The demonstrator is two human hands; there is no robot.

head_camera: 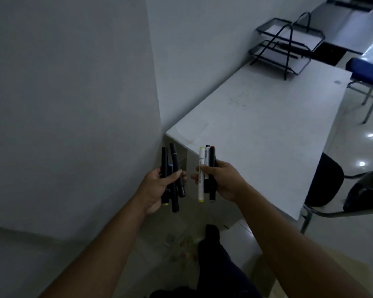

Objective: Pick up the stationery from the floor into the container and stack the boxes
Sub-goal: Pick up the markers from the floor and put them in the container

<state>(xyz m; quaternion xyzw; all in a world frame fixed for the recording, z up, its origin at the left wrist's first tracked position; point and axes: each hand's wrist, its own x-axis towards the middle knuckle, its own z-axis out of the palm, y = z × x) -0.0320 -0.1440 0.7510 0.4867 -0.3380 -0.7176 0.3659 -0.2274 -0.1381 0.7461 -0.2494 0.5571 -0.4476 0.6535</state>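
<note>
My left hand (157,186) grips a bundle of several black markers (173,168), held upright in front of the wall corner. My right hand (221,179) grips three more markers (207,162): one white with yellow ends, one white with a black cap, one black with a red cap. Both hands hover side by side, a small gap apart, just left of the white table's near corner (174,134). On the floor below, between my arms, lie blurred small coloured items (181,244) in what looks like a clear container; details are too dim to tell.
A white table (267,136) runs along the wall to the right. A black wire two-tier paper tray (286,46) stands at its far end. A dark chair (325,181) sits at the table's right side, a blue chair (368,69) farther back. My dark-clad leg (211,254) is below.
</note>
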